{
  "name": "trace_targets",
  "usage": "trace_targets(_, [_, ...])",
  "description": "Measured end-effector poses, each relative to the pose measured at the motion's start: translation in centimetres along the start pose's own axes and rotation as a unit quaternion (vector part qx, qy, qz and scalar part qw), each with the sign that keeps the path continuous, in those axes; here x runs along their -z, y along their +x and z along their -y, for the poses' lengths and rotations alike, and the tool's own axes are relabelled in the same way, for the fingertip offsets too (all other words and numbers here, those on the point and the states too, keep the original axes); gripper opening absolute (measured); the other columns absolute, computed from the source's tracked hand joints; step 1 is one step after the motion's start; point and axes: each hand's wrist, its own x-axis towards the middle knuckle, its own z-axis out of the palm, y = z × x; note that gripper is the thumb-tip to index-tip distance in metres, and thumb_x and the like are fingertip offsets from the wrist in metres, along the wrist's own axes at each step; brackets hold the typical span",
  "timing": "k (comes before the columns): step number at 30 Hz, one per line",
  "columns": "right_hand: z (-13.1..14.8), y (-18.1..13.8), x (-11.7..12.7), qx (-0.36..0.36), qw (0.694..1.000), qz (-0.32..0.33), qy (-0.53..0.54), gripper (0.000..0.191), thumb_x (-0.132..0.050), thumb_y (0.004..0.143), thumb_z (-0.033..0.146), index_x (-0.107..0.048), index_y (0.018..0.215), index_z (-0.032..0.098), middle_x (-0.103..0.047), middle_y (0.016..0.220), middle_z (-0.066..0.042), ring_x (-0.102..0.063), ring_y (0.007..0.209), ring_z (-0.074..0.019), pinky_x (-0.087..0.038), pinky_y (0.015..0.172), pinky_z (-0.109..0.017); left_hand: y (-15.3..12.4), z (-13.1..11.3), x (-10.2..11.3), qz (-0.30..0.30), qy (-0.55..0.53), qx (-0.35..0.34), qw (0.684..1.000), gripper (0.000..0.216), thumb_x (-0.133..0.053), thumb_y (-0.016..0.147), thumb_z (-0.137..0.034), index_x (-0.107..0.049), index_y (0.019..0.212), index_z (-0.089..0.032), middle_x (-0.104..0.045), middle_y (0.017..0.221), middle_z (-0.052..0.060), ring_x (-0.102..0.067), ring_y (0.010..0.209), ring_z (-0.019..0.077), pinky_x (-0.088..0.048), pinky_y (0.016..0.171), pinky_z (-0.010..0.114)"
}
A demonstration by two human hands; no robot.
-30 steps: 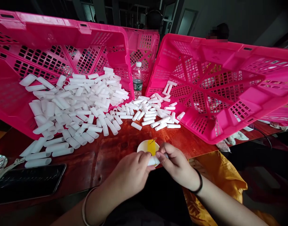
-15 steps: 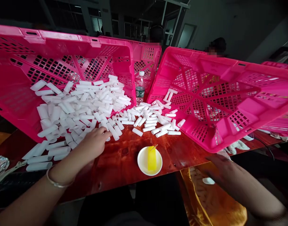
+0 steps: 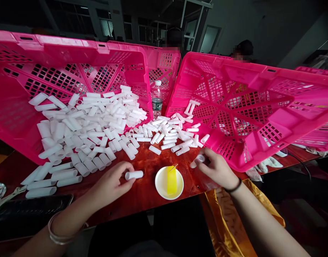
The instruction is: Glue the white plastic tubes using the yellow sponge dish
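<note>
My left hand [image 3: 114, 184] is just left of a small white bowl [image 3: 159, 189], its thumb and fingers closed round a short white tube [image 3: 135, 174]. To the right of the bowl, my right hand [image 3: 219, 168] grips another, smaller-looking white tube [image 3: 193, 164] at its fingertips, just above or on the red-brown table [image 3: 142, 200]. A yellow block [image 3: 171, 181] stands in the bowl, with a thin stick-like piece at its top. Beyond my left hand lies a big heap of wider white tubes [image 3: 73, 123]; thinner white tubes [image 3: 170, 135] are piled in the middle.
Two pink crates lie tipped on their sides, one at the left [image 3: 16, 132] and one at the right [image 3: 276, 117]. Between them stands a plastic bottle [image 3: 157, 98]. Yellow-gold cloth [image 3: 228, 228] hangs below the table's right front edge. People sit farther back.
My left hand has come away from the heap toward me with a white tube in it. My right hand has risen from beyond the table's edge to beside the bowl, bringing a tube.
</note>
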Motion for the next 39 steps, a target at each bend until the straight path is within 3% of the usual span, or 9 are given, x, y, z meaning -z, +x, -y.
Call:
trace_targets(3, [1.8,-2.7,-1.3,0.034,0.962,-0.017,0.270,0.013,-0.045,0.093,0.034,-0.048,0.092,0.021,-0.057,0.068,0.001,-0.055,0.055,-0.0127,-0.046,0.050,-0.023,-1.3,-0.6,-2.2,0.027,0.039,0.000,0.999,0.024,-0.044,0.085,-0.019,-0.058,0.104,-0.022,-0.063,0.107,0.006,-0.062,0.096,0.0213,-0.051,0.084,0.033])
trace_targets(5, [2.7,-3.5,-2.8,0.049,0.945,-0.002,0.323,0.008,-0.050,0.092,0.029,-0.049,0.096,0.022,-0.060,0.073,0.000,-0.059,0.059,-0.0131,-0.050,0.053,-0.024,-1.3,-0.8,-3.1,0.039,0.109,0.003,0.993,0.040,-0.039,0.082,-0.009,-0.058,0.115,-0.021,-0.061,0.117,0.010,-0.059,0.108,0.0260,-0.048,0.093,0.041])
trace_targets(12, [2.5,-4.6,-5.3,0.245,0.959,-0.075,0.119,0.025,-0.046,0.090,0.007,-0.059,0.105,0.022,-0.064,0.103,-0.011,-0.064,0.098,-0.0211,-0.056,0.082,-0.036,0.2,-3.2,-3.8,-0.010,0.149,0.063,0.987,0.023,-0.044,0.078,-0.008,-0.058,0.094,-0.019,-0.061,0.100,0.009,-0.059,0.102,0.0272,-0.049,0.090,0.043])
trace_targets(15, [2.6,-5.1,-4.9,0.190,0.962,-0.036,0.192,0.026,-0.051,0.091,0.014,-0.052,0.115,0.022,-0.062,0.105,-0.011,-0.064,0.096,-0.0202,-0.057,0.079,-0.034,0.3,-4.0,-4.8,-0.032,0.019,0.025,0.999,0.025,-0.058,0.082,-0.031,-0.051,0.104,-0.021,-0.057,0.117,0.010,-0.058,0.107,0.0259,-0.051,0.088,0.039])
trace_targets(19, [3.0,-5.4,-4.4,0.122,0.966,-0.009,0.229,0.021,-0.048,0.094,0.019,-0.053,0.115,0.021,-0.064,0.102,-0.010,-0.065,0.093,-0.0195,-0.057,0.078,-0.033,0.5,-4.8,-6.9,0.009,-0.050,-0.049,0.998,0.074,-0.081,0.052,-0.062,-0.049,0.103,-0.020,-0.041,0.141,0.021,-0.045,0.126,0.0379,-0.048,0.095,0.050])
trace_targets(23, [3.2,-5.8,-4.4,0.214,0.954,-0.037,0.209,0.017,-0.052,0.090,0.014,-0.062,0.101,0.022,-0.061,0.101,-0.010,-0.062,0.099,-0.0215,-0.055,0.080,-0.036,1.0,-5.4,-8.1,0.011,-0.050,-0.082,0.995,0.064,-0.088,0.050,-0.045,-0.051,0.097,-0.021,-0.047,0.137,0.018,-0.046,0.126,0.0368,-0.043,0.101,0.054])
trace_targets(28, [3.7,-6.4,-5.0,-0.006,0.926,0.049,0.374,0.023,-0.045,0.096,0.031,-0.054,0.114,0.019,-0.061,0.081,-0.004,-0.061,0.059,-0.0128,-0.052,0.048,-0.023,1.3,-5.6,-8.2,0.006,-0.066,-0.059,0.996,0.061,-0.087,0.054,-0.027,-0.050,0.102,-0.022,-0.052,0.132,0.014,-0.053,0.119,0.0316,-0.047,0.097,0.047])
trace_targets(34, [3.9,-6.7,-5.0,0.105,0.953,-0.050,0.280,0.011,-0.058,0.089,0.025,-0.063,0.098,0.023,-0.058,0.101,-0.009,-0.060,0.098,-0.0216,-0.054,0.083,-0.038,1.2,-5.3,-8.4,-0.010,-0.085,-0.058,0.995,0.059,-0.088,0.054,-0.027,-0.046,0.096,-0.021,-0.053,0.132,0.014,-0.054,0.116,0.0299,-0.049,0.094,0.043])
trace_targets(39, [4.0,-7.0,-5.1,-0.018,0.916,0.055,0.397,0.028,-0.049,0.095,0.035,-0.052,0.119,0.021,-0.062,0.081,-0.004,-0.062,0.063,-0.0141,-0.054,0.053,-0.026,1.1,-5.1,-8.6,-0.018,-0.086,-0.063,0.994,0.058,-0.087,0.054,-0.027,-0.047,0.096,-0.022,-0.051,0.134,0.013,-0.052,0.120,0.0316,-0.047,0.098,0.047])
